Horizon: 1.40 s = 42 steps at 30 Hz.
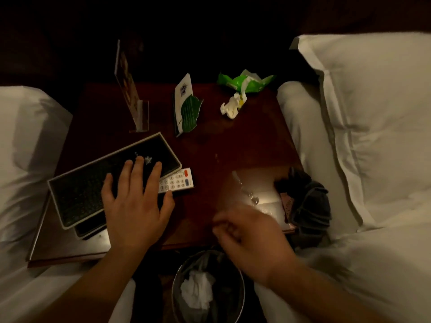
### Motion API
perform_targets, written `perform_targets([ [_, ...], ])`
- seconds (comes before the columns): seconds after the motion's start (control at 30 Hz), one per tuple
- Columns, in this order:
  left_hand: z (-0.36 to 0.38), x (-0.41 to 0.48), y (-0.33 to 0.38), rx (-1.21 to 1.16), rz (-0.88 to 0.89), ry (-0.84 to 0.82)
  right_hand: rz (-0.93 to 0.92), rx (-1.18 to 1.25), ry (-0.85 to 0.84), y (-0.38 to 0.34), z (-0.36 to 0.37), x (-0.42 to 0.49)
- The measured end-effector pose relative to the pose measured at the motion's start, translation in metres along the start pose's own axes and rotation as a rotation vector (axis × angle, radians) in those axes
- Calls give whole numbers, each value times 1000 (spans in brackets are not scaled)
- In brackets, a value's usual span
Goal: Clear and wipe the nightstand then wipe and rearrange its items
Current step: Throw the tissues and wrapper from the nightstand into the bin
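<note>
While hands (137, 206) hover, bin (240, 285) holds crumpled tissue (198, 291).

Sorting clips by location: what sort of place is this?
Probably a hotel room: a nightstand sits between two white-sheeted beds, bearing an upright display card, a leaf-shaped card and a remote, with a lined bin below.
</note>
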<state>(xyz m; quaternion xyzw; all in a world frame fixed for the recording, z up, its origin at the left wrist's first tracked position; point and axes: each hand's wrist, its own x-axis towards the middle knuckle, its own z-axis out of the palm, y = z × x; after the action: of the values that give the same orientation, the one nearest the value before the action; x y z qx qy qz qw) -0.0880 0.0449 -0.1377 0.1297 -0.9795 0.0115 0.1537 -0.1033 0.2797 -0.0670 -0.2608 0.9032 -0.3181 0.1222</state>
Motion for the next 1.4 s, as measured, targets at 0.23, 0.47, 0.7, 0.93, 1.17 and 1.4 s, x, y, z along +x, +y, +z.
perform_targets([
  [0.23,-2,0,-2,-3,0,-16,32,-232,352,27,-62,176],
  [0.47,-7,3,1,20,-13,-66,128,-453,147,67,-58,252],
  [0.7,-5,3,1,26,-13,-68,107,-433,184,78,-57,242],
  [0.93,-7,3,1,31,-11,-78,-96,-206,388,30,-49,155],
  [1.17,-7,2,2,28,-12,-81,-76,-22,266,-19,-3,30],
  [1.4,-4,1,1,24,-7,-41,-25,91,99,8,68,-71],
])
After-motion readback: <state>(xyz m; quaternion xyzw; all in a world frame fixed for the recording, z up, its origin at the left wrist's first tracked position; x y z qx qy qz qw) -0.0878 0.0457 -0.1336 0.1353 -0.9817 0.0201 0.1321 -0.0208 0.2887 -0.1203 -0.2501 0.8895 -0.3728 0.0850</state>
